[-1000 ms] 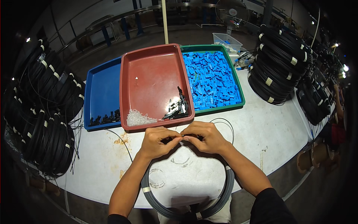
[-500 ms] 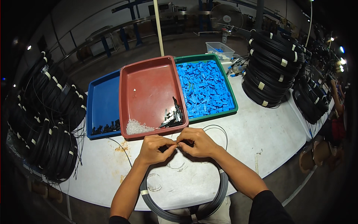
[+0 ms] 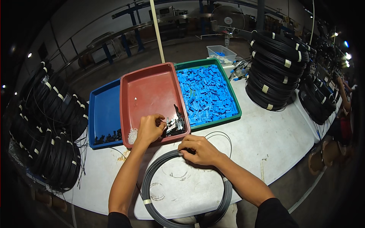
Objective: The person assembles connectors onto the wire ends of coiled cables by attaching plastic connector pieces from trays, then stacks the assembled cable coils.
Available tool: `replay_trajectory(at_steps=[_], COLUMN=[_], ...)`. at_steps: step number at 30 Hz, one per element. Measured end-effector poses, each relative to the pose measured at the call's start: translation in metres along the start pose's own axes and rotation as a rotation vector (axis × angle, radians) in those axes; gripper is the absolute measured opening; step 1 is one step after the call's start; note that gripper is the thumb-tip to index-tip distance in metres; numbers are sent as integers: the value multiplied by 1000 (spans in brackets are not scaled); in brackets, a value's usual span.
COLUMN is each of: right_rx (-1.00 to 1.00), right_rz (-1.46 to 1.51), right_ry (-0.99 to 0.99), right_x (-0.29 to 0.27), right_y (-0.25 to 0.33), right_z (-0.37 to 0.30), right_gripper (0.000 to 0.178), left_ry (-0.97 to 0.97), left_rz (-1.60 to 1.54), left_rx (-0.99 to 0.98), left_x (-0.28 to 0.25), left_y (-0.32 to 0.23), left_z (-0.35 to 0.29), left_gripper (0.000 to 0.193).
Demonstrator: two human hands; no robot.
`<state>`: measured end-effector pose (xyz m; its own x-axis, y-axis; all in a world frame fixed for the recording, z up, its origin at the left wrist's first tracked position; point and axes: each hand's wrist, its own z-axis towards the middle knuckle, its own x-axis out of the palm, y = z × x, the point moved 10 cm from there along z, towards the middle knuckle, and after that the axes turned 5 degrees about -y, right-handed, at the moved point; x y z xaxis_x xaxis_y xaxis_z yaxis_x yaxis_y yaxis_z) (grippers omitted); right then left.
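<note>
Head view shows a white table [image 3: 247, 155] with three trays, one blue [image 3: 104, 110], one red [image 3: 148, 89] and one green [image 3: 216, 122]; the red overlaps the blue one's side. Blue pieces [image 3: 205, 95] fill the green tray, too many for counting. Stacked black coils [image 3: 275, 72] stand at far right. One grey cable coil [image 3: 146, 186] lies between the two forearms. Both hands are apart. The left hand [image 3: 149, 128], fingers bent, is over the red tray, beside black pieces [image 3: 176, 125], partly covering clear pieces [image 3: 132, 136]. The right hand [image 3: 200, 149] has fingertips together at the coil's upper edge; I cannot tell what either one grips.
</note>
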<state>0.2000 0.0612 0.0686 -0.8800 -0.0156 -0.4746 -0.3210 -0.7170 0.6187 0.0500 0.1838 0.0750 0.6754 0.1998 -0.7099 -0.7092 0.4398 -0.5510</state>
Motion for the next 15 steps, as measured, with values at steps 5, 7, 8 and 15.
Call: replay_trajectory(at_steps=[5,7,8,15], right_rx=[79,95,111,147], right_rz=[-12,-13,-11,-3], right_ry=[56,63,64,63], right_x=[3,3,4,3], right_y=[-3,-2,-3,-9], right_z=[1,0,0,2], right_gripper=[13,13,12,13], left_ry=[70,81,95,174], left_rz=[146,83,26,-151], left_rx=[-15,-47,-74,-207], left_x=[23,28,31,34], left_y=[4,12,18,32], left_z=[16,17,16,18], left_gripper=[27,27,27,30])
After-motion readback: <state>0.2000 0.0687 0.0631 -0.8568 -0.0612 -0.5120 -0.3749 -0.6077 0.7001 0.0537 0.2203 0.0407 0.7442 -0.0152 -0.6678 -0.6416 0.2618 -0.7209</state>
